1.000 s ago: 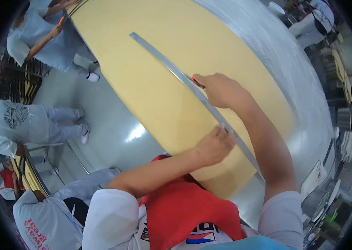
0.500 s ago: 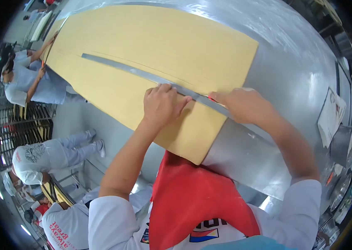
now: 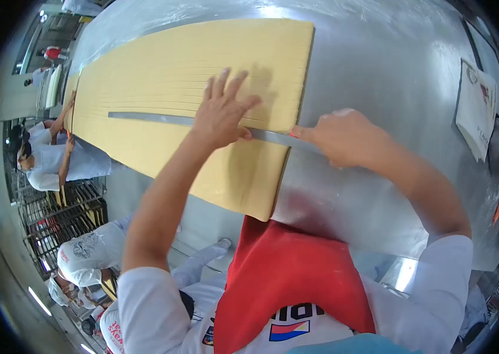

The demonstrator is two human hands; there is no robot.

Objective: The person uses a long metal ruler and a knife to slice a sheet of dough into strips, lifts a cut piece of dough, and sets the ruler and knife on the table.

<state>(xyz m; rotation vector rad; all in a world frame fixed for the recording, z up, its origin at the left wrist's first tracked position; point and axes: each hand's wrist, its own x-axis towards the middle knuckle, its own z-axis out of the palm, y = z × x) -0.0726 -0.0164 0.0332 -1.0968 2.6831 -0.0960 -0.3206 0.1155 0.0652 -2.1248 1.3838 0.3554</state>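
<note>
The left hand [image 3: 220, 118] had spread its fingers above the yellow sheet [image 3: 167, 141], thumb by the metal ruler [image 3: 149, 117]. The right hand [image 3: 344, 138], curled around a red cutter [image 3: 292, 135], had slid to the sheet's right edge, so this cut seemed nearly done. The sheet lay on the shiny table [image 3: 379, 71].
</note>
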